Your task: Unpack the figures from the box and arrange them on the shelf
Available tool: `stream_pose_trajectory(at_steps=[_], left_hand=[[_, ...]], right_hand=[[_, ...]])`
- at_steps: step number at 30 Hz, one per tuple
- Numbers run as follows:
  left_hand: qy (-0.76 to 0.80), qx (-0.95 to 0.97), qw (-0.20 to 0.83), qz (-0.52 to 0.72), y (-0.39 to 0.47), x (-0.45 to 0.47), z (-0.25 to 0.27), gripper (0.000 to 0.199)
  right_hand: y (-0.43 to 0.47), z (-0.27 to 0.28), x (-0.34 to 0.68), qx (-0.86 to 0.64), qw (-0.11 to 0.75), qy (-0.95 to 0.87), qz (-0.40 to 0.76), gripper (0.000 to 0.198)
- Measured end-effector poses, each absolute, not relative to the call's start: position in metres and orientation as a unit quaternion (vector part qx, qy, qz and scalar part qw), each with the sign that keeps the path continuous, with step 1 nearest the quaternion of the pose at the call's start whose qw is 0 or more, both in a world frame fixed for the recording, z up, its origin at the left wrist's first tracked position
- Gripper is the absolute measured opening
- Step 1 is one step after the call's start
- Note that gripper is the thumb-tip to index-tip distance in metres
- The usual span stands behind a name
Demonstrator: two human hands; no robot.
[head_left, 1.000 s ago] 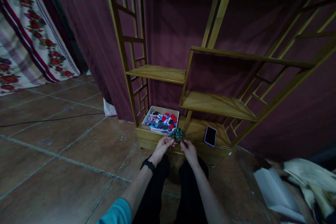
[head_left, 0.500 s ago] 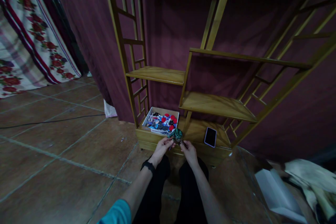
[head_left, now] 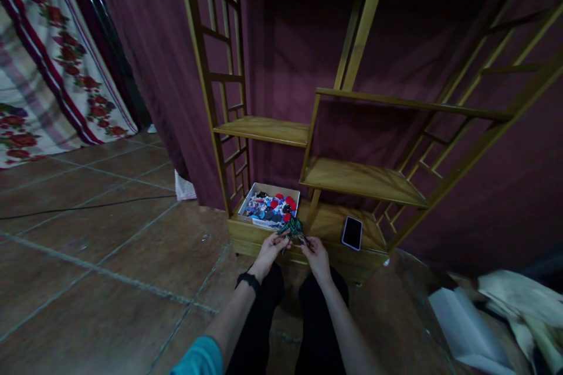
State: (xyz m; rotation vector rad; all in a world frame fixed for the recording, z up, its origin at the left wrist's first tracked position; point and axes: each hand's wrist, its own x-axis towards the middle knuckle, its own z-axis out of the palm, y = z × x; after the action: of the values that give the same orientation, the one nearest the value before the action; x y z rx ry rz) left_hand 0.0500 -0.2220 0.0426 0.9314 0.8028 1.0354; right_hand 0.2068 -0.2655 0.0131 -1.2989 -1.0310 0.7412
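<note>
My left hand and my right hand meet in front of the lowest shelf, fingers pinched. Between them they hold a small dark green and brown bundle, perhaps cloth or cord; its exact kind is too small to make out. Just beyond it, a shallow white box rests on the left of the shelf. Inside lie many small mixed pieces in red, blue, white, grey and black.
A phone lies on the lowest shelf, right of my hands. Higher shelf boards overhang the back. A black cable crosses the tiled floor at left. A white box-like object and pale cloth lie at right.
The green bundle looks flatter and more spread between my fingers, where it was rounder before. Both hands stay in nearly the same place. The view has tilted slightly.
</note>
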Motion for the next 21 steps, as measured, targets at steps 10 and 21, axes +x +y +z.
stream_pose_trajectory(at_steps=[10,21], left_hand=[[0.339,0.411,0.705,0.468,-0.226,0.044,0.042,0.054],[0.339,0.419,0.704,0.463,-0.230,0.041,0.047,0.051]], right_hand=[[-0.270,0.014,0.209,-0.517,0.631,-0.452,0.361,0.030],[-0.280,0.024,0.208,-0.517,0.636,-0.447,0.360,0.030]])
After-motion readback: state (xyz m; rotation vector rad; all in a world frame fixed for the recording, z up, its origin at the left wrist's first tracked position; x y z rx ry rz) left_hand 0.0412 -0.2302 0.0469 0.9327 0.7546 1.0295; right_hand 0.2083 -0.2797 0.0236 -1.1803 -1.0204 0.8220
